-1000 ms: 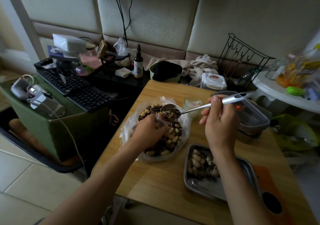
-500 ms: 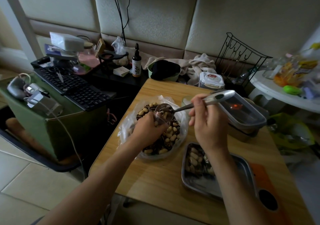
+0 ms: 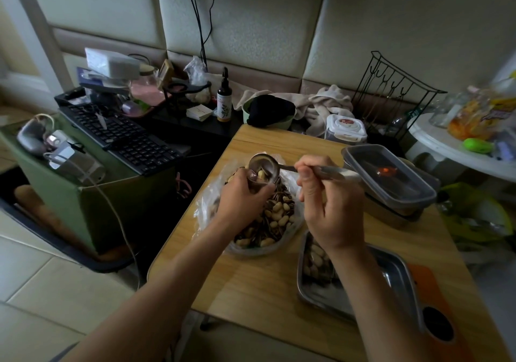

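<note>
The left hand (image 3: 240,194) lies curled over the nuts (image 3: 279,216) in the bag (image 3: 206,211), with its fingertips at the rim of the spoon (image 3: 264,166). I cannot tell if it holds any nuts. The spoon, at 1 o'clock from it, has a few nuts inside. The right hand (image 3: 329,208), at 3 o'clock, grips the spoon handle. To fill it well, I think the left hand should push nuts in with the spoon held level, then the spoon should go low to the tray (image 3: 391,272) at 5 o'clock.
</note>
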Tool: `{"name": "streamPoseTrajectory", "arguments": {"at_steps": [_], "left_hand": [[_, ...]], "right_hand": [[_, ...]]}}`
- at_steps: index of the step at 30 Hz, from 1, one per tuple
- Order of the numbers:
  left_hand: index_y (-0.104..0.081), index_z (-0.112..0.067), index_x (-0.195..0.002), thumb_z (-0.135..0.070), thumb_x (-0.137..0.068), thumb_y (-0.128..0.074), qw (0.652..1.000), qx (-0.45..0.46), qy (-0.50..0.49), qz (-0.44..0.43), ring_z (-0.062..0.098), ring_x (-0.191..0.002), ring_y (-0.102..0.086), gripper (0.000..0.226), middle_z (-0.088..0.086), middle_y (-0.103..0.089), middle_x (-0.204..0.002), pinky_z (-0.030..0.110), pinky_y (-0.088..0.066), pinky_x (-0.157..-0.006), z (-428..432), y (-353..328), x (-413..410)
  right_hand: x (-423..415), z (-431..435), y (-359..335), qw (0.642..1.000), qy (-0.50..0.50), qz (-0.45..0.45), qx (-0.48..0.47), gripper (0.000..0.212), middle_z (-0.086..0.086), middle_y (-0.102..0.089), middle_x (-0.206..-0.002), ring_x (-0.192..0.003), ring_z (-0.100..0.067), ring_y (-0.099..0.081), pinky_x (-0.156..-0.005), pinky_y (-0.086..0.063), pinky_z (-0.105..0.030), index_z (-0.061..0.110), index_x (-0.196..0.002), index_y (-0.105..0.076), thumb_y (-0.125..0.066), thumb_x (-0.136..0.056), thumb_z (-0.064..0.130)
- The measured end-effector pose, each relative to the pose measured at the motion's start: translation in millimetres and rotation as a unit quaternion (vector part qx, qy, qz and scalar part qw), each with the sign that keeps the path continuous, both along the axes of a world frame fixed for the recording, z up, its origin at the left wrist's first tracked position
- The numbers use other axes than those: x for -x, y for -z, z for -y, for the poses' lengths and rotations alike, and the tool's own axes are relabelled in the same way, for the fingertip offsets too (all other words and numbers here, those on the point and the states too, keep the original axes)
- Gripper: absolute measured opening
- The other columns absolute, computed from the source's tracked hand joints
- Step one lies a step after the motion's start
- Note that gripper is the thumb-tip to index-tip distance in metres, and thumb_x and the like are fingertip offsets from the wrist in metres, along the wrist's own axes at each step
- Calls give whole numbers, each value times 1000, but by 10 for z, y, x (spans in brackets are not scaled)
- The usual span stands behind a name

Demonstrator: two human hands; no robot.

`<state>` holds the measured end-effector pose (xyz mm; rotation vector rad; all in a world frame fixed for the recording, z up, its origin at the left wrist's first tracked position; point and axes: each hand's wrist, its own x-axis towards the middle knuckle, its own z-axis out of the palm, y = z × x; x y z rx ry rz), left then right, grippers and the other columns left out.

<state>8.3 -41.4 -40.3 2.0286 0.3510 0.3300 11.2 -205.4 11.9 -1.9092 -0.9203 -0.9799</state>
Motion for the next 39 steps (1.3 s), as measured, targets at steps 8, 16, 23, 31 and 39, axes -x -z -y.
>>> {"name": "streamPoseTrajectory", "arguments": {"at_steps": [8, 16, 23, 31, 39], "left_hand": [[-53, -16, -118, -45, -92, -71, 1000, -8, 8, -9, 18, -93, -64, 43, 1, -65, -104, 41, -58, -82, -32, 10, 4], [-54, -14, -120, -40, -93, -71, 999, -27, 26, -3, 15, -93, -64, 40, -2, -66, -104, 37, -57, -79, -40, 21, 6], [-53, -19, -107, -39, -93, -70, 995, -92, 13, -21, 1, -75, -53, 30, -11, -57, -89, 16, -36, -56, -107, 8, 34], [-50, -15, -107, -41, -91, -70, 984, -165, 43, -56, 3, -70, -49, 37, -10, -52, -83, 18, -33, -53, -130, 24, 42], [-56, -19, -116, -37, -87, -77, 987, -136, 81, -39, 10, -86, -59, 41, -8, -61, -98, 22, -49, -67, -123, -8, 60]], "right_hand": [[23, 16, -38, 999, -7, 22, -44, 20, -2, -67, -82, -68, -15, -66, -65, -50, -15, -2, -101, -68, -50, -104, 7], [-17, 32, 18, 997, 18, -29, -74, 21, -1, -65, -74, -58, -13, -63, -50, -50, -30, 0, -100, -67, -49, -107, 9], [-41, 45, 122, 934, 110, -287, -184, 27, -1, -68, -66, -53, -10, -69, -48, -51, -18, 10, -96, -62, -50, -108, 31], [-117, 98, 249, 753, 99, -609, -227, 29, -15, -76, -78, -67, -26, -78, -57, -59, -28, 4, -97, -61, -49, -110, 26], [-85, 116, 241, 717, 93, -672, -159, 38, -10, -76, -69, -55, -18, -72, -42, -46, -18, -1, -98, -70, -50, -110, 28]]}}
